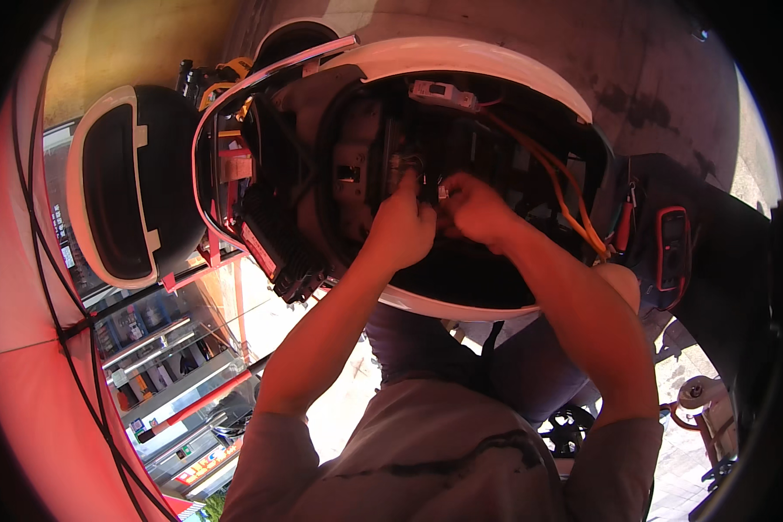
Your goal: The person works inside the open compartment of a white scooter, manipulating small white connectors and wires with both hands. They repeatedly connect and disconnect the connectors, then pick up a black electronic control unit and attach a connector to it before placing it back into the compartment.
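Both of my hands reach into the open dark body compartment of a scooter point(496, 300) with cream panels. My left hand point(404, 228) is closed, its fingertips pressed together by some thin wires point(413, 163); what it pinches is hidden. Just to its right, my right hand point(480, 209) pinches a small pale connector point(444, 191). The two hands are close but apart. Above them, at the compartment's far edge, lies a light grey circuit breaker point(444, 93). Orange cables point(552, 165) run from its right end along the right side of the compartment.
A red-edged multimeter point(672, 248) and a red-handled tool point(624, 224) rest on a dark surface at right. A chrome rail point(202, 174) curves round the scooter's left end. Beyond it stands a black, cream-rimmed box point(117, 187). Shelves with goods point(161, 357) stand at lower left.
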The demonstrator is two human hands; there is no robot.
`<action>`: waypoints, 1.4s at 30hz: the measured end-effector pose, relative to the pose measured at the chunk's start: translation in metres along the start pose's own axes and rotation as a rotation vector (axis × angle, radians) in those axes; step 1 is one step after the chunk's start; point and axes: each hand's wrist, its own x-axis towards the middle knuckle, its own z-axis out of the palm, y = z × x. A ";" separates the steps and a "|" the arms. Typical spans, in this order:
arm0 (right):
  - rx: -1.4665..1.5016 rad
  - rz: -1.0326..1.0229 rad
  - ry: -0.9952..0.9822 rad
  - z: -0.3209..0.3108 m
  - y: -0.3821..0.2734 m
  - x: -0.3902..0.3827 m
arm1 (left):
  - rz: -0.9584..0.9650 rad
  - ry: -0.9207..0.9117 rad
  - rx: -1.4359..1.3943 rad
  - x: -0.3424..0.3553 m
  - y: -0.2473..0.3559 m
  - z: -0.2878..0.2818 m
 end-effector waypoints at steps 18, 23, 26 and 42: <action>-0.216 -0.219 0.200 0.010 0.007 -0.006 | -0.288 -0.011 -0.183 0.013 -0.004 0.009; -0.291 -0.264 0.171 0.003 0.000 -0.004 | -0.376 0.042 -0.234 0.006 0.009 0.010; -0.266 -0.303 0.141 -0.002 0.002 0.001 | -0.332 0.039 -0.150 0.006 0.008 0.008; -0.551 -0.431 0.043 -0.003 0.004 -0.007 | -0.109 -0.124 0.109 -0.012 0.013 -0.024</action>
